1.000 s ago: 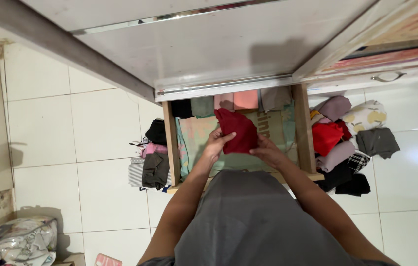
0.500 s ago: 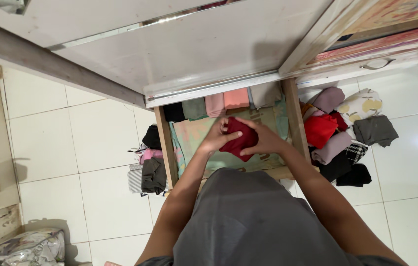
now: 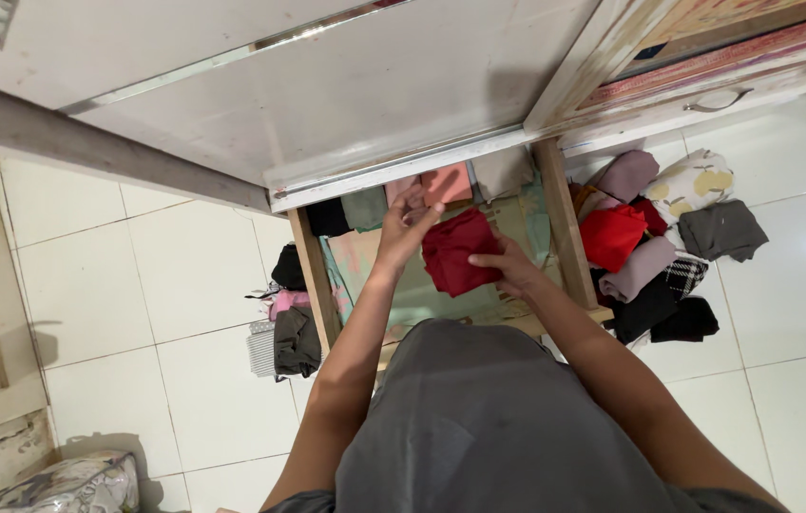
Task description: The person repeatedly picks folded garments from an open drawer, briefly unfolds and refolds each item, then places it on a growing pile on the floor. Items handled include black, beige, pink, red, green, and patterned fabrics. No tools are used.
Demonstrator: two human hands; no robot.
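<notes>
A folded dark red cloth (image 3: 455, 249) lies over the open wooden drawer (image 3: 555, 214). My right hand (image 3: 509, 270) grips its lower right edge. My left hand (image 3: 406, 221) has its fingers spread at the cloth's upper left corner, reaching toward the row of folded clothes at the drawer's back: black (image 3: 328, 218), green (image 3: 365, 207) and salmon pink (image 3: 446, 182). A pale printed liner (image 3: 365, 261) covers the drawer's bottom.
A heap of clothes (image 3: 655, 242) in red, mauve, grey and black lies on the white tiled floor right of the drawer. A smaller pile (image 3: 291, 309) sits to its left. A white cabinet front (image 3: 355, 95) rises above. A plastic bag (image 3: 70, 484) is at bottom left.
The red cloth went from held up spread, to bunched in both hands, to folded flat. My left hand has let go and moved up toward the drawer's back row.
</notes>
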